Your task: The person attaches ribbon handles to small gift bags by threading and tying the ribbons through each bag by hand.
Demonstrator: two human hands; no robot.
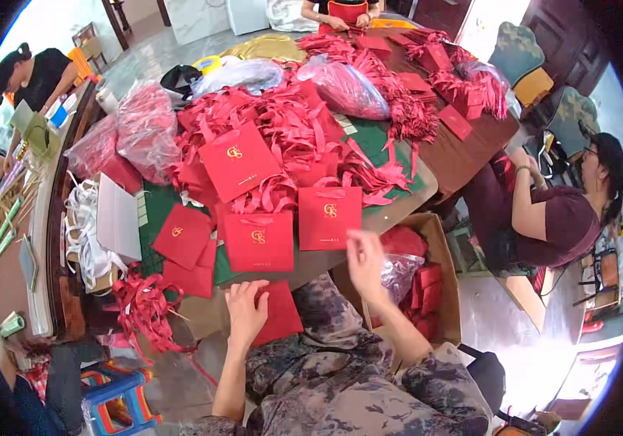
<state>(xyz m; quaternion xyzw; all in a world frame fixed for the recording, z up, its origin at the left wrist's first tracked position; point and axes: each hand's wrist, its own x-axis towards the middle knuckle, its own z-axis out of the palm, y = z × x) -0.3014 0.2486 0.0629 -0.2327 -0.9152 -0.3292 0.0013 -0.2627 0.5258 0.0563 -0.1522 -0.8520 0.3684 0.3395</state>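
My left hand (245, 312) is at the table's near edge, over the left side of a small red paper bag (281, 314). Its index finger and thumb close on that bag's upper left corner. My right hand (367, 267) hovers with loosely bent fingers by the lower right corner of another red bag (330, 218); nothing shows in it. Left of that one lies a third red bag (259, 243) with a gold emblem and a ribbon handle. A larger red bag (240, 161) rests on the heap behind.
Red ribboned bags (282, 116) are piled over the green mat. Beside me on the right stands a cardboard box (446, 291) of red packages. Red ribbons (144, 305) hang at the left edge, near a white box (117, 218). A person (558, 211) sits at right; others work beyond.
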